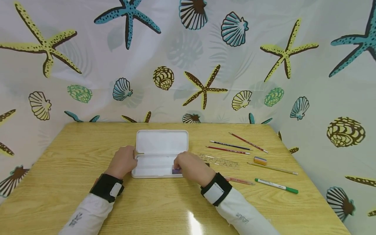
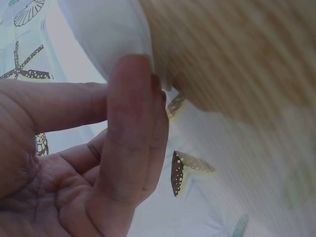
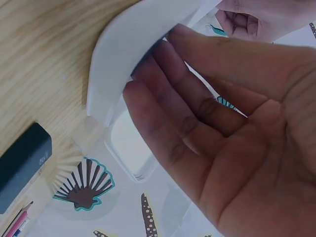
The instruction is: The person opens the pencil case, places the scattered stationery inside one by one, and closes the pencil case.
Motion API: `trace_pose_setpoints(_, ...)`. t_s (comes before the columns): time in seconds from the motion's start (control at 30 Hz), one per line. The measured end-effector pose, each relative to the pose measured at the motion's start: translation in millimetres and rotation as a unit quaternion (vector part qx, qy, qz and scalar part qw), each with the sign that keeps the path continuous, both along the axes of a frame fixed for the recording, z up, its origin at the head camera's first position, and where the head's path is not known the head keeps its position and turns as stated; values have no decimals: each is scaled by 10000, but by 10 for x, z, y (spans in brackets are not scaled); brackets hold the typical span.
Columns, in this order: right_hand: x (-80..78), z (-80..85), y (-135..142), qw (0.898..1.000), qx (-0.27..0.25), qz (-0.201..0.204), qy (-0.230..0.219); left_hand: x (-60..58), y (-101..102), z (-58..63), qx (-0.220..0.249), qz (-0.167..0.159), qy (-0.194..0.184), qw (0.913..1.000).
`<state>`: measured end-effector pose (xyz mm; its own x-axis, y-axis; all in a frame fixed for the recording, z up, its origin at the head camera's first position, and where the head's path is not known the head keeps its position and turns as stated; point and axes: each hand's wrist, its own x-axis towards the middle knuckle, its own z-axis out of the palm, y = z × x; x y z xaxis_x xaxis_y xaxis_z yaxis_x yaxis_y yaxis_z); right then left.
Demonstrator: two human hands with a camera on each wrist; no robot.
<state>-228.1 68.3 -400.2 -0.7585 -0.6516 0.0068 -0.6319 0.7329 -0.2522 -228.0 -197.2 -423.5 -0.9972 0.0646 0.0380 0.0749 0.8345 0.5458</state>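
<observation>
An open white pencil case (image 1: 152, 167) lies on the table, its lid (image 1: 162, 141) tipped back behind it. My left hand (image 1: 122, 162) grips the left end of the case; in the left wrist view, the thumb and fingers pinch its white wall (image 2: 111, 34). Over the right part of the tray, my right hand (image 1: 192, 165) holds a small purple block (image 1: 176, 171) down inside, near the front wall. The right wrist view shows the fingers bent behind the white case wall (image 3: 121, 47), with most of the block hidden.
A dark block (image 3: 24, 165) lies right of the case. Farther right are a clear ruler (image 1: 218, 160), an orange and blue block (image 1: 260, 160), a green-capped marker (image 1: 276, 186) and several pencils, including a red pencil (image 1: 227, 150). A patterned cloth (image 1: 164, 107) hangs behind.
</observation>
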Motion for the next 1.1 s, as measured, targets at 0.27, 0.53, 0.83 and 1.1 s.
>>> trace_pose_setpoints(0.27, -78, 186, 136, 9971, -415, -317, -555, -3, -5, -7, -36, 31, -60, 10000)
trace_pose_setpoints(0.53, -197, 484, 454, 9936, -865, -625, -378, -38, -21, -11, 6, 21, -97, 10000)
trace_pose_setpoints(0.83, -268, 591, 681, 9915, -874, -792, -551, -16, -11, 16, 8, 18, -72, 10000)
trace_pose_setpoints(1.1, -292, 476, 655, 9897, -323, -1129, -815, 3, 2, 21, 33, 33, -145, 9999)
